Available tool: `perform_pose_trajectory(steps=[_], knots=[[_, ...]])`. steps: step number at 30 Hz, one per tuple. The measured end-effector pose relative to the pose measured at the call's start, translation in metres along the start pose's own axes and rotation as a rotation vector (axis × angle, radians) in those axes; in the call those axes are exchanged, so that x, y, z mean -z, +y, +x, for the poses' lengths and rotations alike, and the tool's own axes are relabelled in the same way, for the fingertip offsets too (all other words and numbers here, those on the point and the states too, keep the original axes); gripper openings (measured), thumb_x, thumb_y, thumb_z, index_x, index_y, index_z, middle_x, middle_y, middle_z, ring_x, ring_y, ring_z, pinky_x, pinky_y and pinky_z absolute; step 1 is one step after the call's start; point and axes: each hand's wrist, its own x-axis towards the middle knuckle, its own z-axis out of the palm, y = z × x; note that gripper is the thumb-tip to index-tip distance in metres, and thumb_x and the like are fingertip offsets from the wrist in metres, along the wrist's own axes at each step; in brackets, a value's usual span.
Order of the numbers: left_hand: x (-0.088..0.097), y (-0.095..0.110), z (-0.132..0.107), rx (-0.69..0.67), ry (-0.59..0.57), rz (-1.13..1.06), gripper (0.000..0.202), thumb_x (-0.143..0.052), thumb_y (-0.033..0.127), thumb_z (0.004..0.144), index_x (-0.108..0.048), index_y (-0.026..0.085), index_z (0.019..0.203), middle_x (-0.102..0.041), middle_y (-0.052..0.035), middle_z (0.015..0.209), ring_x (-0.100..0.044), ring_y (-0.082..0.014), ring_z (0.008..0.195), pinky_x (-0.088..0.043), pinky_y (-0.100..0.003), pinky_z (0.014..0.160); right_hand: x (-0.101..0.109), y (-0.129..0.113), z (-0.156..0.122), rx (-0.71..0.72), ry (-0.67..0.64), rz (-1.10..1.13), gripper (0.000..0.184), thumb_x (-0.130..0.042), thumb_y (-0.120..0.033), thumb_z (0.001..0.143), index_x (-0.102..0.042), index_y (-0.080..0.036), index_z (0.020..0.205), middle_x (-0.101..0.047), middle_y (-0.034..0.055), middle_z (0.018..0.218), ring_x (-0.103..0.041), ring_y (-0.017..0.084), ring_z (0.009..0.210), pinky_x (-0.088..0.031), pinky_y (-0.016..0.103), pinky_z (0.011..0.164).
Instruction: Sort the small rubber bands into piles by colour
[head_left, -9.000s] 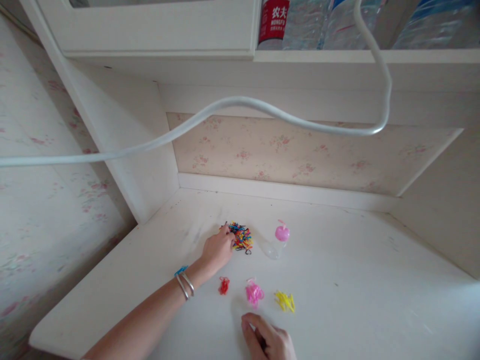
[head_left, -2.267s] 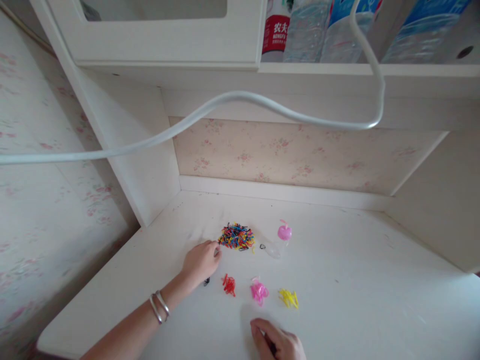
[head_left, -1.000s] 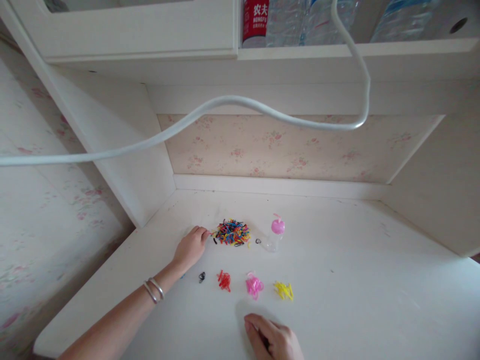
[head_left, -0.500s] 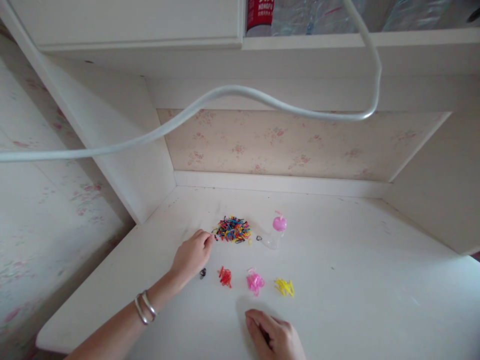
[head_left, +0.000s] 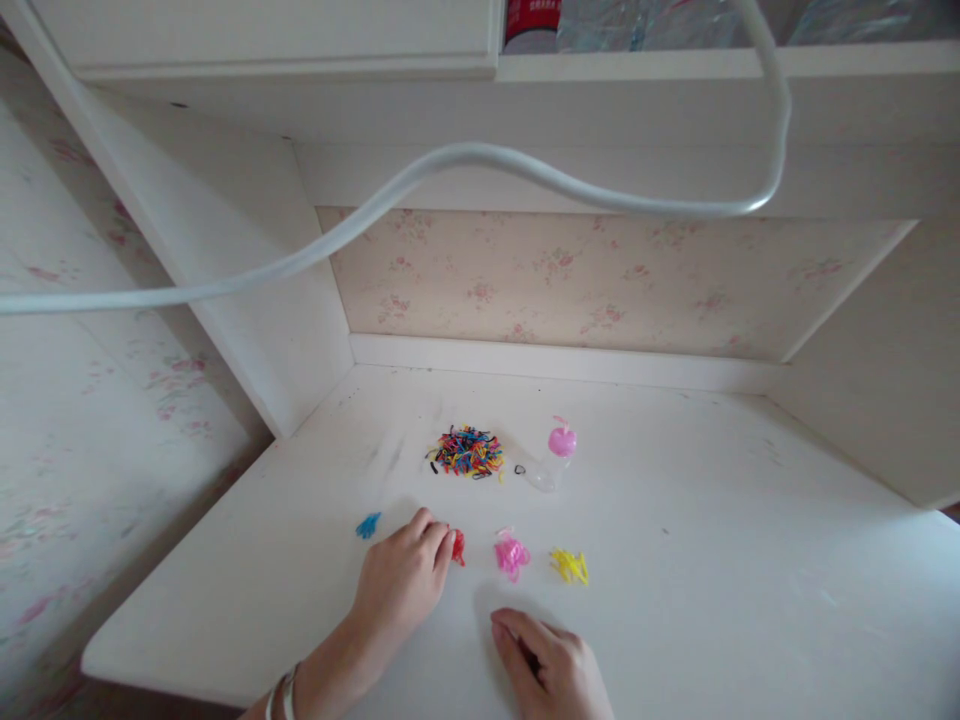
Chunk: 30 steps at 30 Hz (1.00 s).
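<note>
My left hand, with silver bangles at the wrist, reaches to the small pile of red rubber bands. Its thumb and fingers are pinched together at the pile's left side; whatever they hold is hidden. Beyond it lies a larger mixed heap of small coloured rubber bands. To the left is a small blue pile. Pink bands and yellow bands form piles to the right. My right hand rests closed on the table below the pink pile, fingers curled, nothing visible in it.
A clear container with a pink apple-shaped top stands right of the heap, a single black band beside it. A white cable crosses in front of the shelf. The white desk meets side panels and a back wall.
My left hand has moved from the left edge of the mixed heap toward me and right, to the red pile. The blue pile now shows; the black pile is covered. My right hand stays put.
</note>
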Motion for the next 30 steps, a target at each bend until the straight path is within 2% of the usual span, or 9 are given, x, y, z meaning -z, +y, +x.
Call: perform_pose_trajectory(steps=[8, 15, 25, 30], knots=[[0.001, -0.001, -0.012, 0.036, -0.032, -0.018, 0.029, -0.033, 0.03, 0.096, -0.061, 0.025, 0.087, -0.061, 0.0012, 0.089, -0.063, -0.0114, 0.073, -0.039, -0.022, 0.059, -0.003, 0.004, -0.001, 0.004, 0.003, -0.019, 0.036, -0.039, -0.044, 0.093, -0.07, -0.026, 0.086, -0.065, -0.0004, 0.059, -0.061, 0.012, 0.052, -0.041, 0.018, 0.052], [-0.002, -0.011, -0.007, 0.052, -0.064, 0.063, 0.027, -0.04, 0.017, 0.091, -0.06, 0.027, 0.104, -0.059, -0.0011, 0.097, -0.063, -0.0128, 0.08, -0.042, -0.021, 0.061, -0.005, 0.005, 0.0, -0.015, 0.007, -0.009, 0.037, -0.04, -0.045, 0.092, -0.071, -0.027, 0.087, -0.067, 0.0001, 0.061, -0.062, 0.012, 0.053, -0.042, 0.017, 0.053], [0.002, -0.008, -0.002, 0.04, -0.138, 0.098, 0.029, -0.039, 0.014, 0.089, -0.062, 0.027, 0.1, -0.056, -0.0019, 0.093, -0.063, -0.0128, 0.074, -0.043, -0.022, 0.059, 0.002, -0.003, 0.001, -0.03, -0.026, -0.017, 0.038, -0.039, -0.045, 0.093, -0.071, -0.026, 0.087, -0.066, -0.0001, 0.061, -0.06, 0.012, 0.052, -0.04, 0.018, 0.052], [0.004, -0.005, -0.004, 0.042, -0.149, 0.08, 0.03, -0.039, 0.013, 0.088, -0.062, 0.027, 0.102, -0.056, -0.0021, 0.095, -0.063, -0.0121, 0.075, -0.043, -0.02, 0.061, 0.003, -0.005, 0.002, -0.023, 0.011, 0.016, 0.042, -0.037, -0.047, 0.093, -0.071, -0.024, 0.084, -0.067, 0.001, 0.061, -0.06, 0.011, 0.051, -0.04, 0.017, 0.05]])
